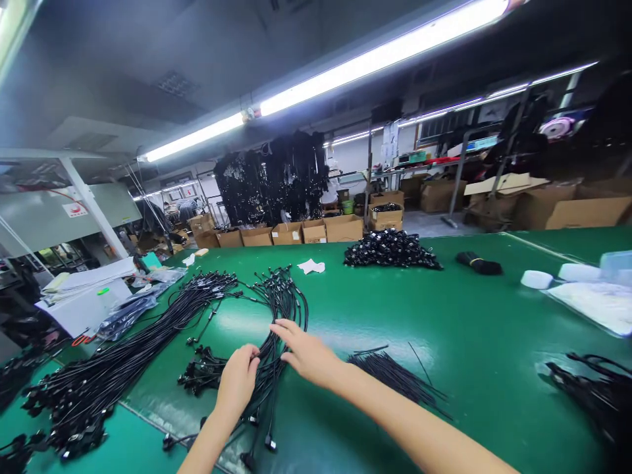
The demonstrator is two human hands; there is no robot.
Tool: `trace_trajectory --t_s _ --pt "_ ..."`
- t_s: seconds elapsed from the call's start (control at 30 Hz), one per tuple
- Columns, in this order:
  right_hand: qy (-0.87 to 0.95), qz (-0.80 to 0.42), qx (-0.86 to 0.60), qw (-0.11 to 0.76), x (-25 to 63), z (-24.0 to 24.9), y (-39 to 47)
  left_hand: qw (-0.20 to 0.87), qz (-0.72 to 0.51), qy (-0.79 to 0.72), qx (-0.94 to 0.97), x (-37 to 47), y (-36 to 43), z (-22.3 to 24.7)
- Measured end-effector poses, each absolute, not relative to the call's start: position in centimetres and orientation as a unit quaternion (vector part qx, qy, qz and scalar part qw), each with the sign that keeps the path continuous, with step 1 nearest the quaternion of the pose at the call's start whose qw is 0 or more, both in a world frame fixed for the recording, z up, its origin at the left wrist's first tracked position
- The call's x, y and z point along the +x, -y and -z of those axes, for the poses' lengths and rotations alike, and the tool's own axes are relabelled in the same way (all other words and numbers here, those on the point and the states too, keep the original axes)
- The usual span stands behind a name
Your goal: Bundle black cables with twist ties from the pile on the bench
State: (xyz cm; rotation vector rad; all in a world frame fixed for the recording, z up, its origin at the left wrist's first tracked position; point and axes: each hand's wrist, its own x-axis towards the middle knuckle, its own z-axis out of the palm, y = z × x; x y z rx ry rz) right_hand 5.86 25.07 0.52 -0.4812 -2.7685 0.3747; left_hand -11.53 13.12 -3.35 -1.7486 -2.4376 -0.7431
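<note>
Green matting covers the table (444,342) under us, and nearest to us our two hands work on one bundle of black cables (276,316) lying in front of us. Our left hand (237,380) is closed around the bundle's strands near the middle, while our right hand (305,352) lies open and flat on top of the same bundle, fingers spread toward the left. The bundle curves away from us, its plug ends fanned out at the far tip and a few connectors trailing near our left forearm. Just right of our right hand lies one small sheaf of thin black ties (395,375). To the left stretches one long, much thicker run of cables (123,355), ending in a dense cluster of connectors at the near-left edge. At the far right edge sits another dark tangle (597,388), partly cut off. Farther back we count one heap of black parts (390,250), one small black roll (478,263) and one white scrap (311,266). Beyond the table stands a row of five open cardboard boxes (296,232); we cannot tell their contents. A red mark on a white sign (75,209) at far left is too small to read.
</note>
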Motion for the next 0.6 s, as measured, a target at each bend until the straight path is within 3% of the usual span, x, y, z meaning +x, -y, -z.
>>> trace_trajectory --t_s 0.17,0.37,0.6 --pt "0.977 -0.032 -0.203 0.056 0.5 0.6 -28.2 -0.001 0.228 0.803 -0.550 -12.6 -10.1 4.9" --pt "0.943 0.120 -0.279 0.136 8.3 -2.7 -36.7 -0.050 0.254 0.839 -0.478 -17.1 -6.6 6.8" --pt "0.926 0.237 -0.233 0.176 16.4 -7.2 -34.1 -0.114 0.375 0.760 -0.518 -15.9 -10.0 6.4"
